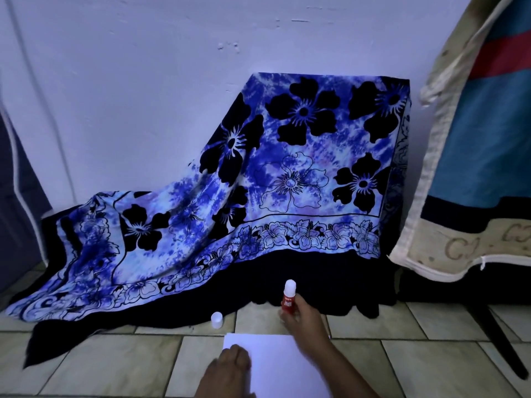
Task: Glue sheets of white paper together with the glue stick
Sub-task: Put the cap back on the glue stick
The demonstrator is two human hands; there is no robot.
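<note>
Down on the tiled floor (431,360), nearest of all, a sheet of white paper (287,369) lies flat, running out of sight at the lower edge. The left hand (230,372) rests palm-down on its left part, fingers together and laid flat against the sheet, gripping nothing. The right hand (301,317) reaches across the paper's far right corner with its fingers wrapped around the red barrel of the glue stick (288,297); the stick stands upright, its white glue end uncovered and pointing up, just beyond the far edge of the paper. A little to the left of it, the white cap (216,319) stands alone on a tile, close to the paper's far left corner but apart from it.

Behind these, a blue flowered cloth (273,173) with dark blossoms and a dark hem is draped over something boxy and spills down onto the floor toward the left. To the right hangs a piece of fabric with blue and red panels (488,124) and a pale trim. A plain pale wall (129,81) closes off the back
</note>
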